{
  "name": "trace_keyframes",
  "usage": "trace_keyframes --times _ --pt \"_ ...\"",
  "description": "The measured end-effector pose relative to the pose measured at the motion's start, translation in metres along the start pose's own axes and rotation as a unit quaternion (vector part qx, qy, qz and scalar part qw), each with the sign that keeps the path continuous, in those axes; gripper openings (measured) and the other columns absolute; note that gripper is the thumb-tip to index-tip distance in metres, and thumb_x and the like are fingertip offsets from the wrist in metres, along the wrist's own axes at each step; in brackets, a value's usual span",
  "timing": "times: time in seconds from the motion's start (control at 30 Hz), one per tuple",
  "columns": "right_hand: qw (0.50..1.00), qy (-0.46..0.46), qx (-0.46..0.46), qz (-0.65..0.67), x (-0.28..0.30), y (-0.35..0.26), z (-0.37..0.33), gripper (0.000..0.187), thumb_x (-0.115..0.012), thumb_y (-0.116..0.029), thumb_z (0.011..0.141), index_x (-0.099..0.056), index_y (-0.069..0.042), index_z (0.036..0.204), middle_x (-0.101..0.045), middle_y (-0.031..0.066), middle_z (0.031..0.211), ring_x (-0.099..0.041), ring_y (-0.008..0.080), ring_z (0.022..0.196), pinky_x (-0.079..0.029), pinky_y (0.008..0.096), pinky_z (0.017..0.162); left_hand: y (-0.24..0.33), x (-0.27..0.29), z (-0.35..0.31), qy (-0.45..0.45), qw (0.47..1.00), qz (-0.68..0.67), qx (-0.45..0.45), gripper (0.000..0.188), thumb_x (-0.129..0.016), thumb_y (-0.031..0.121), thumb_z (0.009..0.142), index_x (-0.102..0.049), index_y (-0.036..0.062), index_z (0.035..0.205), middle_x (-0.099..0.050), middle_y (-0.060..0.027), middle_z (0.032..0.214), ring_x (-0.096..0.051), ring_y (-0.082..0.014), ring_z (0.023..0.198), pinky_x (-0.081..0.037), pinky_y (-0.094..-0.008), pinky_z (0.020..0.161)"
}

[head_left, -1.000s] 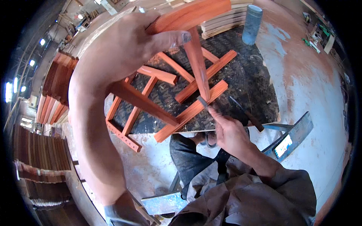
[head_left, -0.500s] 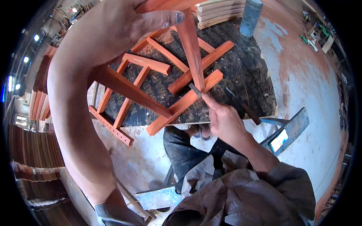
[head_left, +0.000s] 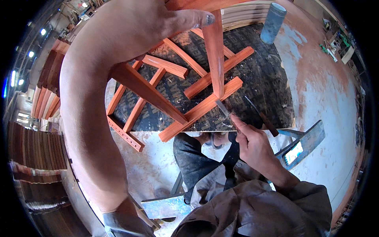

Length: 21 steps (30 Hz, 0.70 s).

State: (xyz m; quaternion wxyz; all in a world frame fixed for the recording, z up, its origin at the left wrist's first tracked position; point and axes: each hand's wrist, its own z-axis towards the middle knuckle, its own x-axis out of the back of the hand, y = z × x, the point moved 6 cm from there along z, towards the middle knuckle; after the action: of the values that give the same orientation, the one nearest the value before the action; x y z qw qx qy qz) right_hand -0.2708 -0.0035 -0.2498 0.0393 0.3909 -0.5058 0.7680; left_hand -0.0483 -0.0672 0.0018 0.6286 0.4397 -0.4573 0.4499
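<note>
My left hand (head_left: 166, 25) grips the top of a reddish wooden frame (head_left: 216, 59), its thumb along the upper rail and its other fingers hidden. Two slanting legs of this frame come down to a bottom rail (head_left: 197, 111), which lies near the table's front edge. In my right hand (head_left: 252, 138) is a chisel (head_left: 223, 108) with a flat metal blade; my fingers hide its handle. The blade tip lies close to the joint of the right leg and the rail; whether it touches is unclear. A second slim tool with a brown handle (head_left: 268, 125) lies to the right.
Other reddish wooden frame pieces (head_left: 139, 112) lie on the dark table (head_left: 252, 83). A blue-grey cylinder (head_left: 273, 23) stands at the far right beside stacked pale boards (head_left: 244, 15). A lit phone (head_left: 293, 153) rests on a bench at right. Wood stacks (head_left: 37, 150) stand left.
My right hand has drawn the chisel back from the joint, toward me and to the right. The whole view has shifted slightly; my left hand keeps its hold on the frame.
</note>
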Motion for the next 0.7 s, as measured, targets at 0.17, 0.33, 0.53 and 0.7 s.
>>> trace_keyframes --times 0.17,0.33,0.53,0.7 --pt "1.000 0.005 0.005 0.013 -0.019 0.009 0.039 0.059 -0.054 0.008 0.093 -0.050 -0.005 0.151 -0.067 0.0258 0.087 -0.069 0.0414 0.077 -0.054 0.0455 0.069 0.020 -0.002 -0.004 0.025 0.995 0.021 0.094 0.055 -0.071 0.053 0.093 -0.067 0.0016 0.077 -0.056 -0.0037 0.052 -0.052 -0.0160 0.046 -0.041 -0.0371 0.046" --pt "1.000 -0.018 -0.015 -0.021 -0.004 -0.002 0.006 0.057 -0.056 0.009 0.093 -0.052 -0.003 0.149 -0.068 0.0300 0.093 -0.071 0.0445 0.083 -0.055 0.0473 0.070 0.019 0.012 -0.007 0.019 0.994 0.067 0.081 0.056 -0.072 0.054 0.093 -0.069 -0.0003 0.082 -0.059 -0.0060 0.056 -0.055 -0.0197 0.051 -0.045 -0.0390 0.053" --pt "0.989 -0.028 0.092 0.115 -0.045 -0.050 0.002 0.063 -0.058 0.008 0.091 -0.047 0.000 0.152 -0.067 0.0243 0.097 -0.069 0.0425 0.084 -0.056 0.0487 0.076 0.029 0.018 -0.015 0.031 0.988 0.048 0.146 0.056 -0.071 0.055 0.094 -0.072 -0.0001 0.090 -0.064 -0.0079 0.063 -0.061 -0.0191 0.059 -0.048 -0.0379 0.058" --pt "0.995 -0.076 0.023 0.061 -0.078 -0.049 0.013 0.070 -0.060 0.006 0.091 -0.038 -0.002 0.157 -0.065 0.0244 0.093 -0.067 0.0423 0.080 -0.055 0.0493 0.076 0.030 0.002 -0.020 0.067 0.993 0.073 0.065 0.058 -0.069 0.057 0.095 -0.074 -0.0005 0.099 -0.066 -0.0070 0.064 -0.064 -0.0167 0.059 -0.050 -0.0363 0.055"
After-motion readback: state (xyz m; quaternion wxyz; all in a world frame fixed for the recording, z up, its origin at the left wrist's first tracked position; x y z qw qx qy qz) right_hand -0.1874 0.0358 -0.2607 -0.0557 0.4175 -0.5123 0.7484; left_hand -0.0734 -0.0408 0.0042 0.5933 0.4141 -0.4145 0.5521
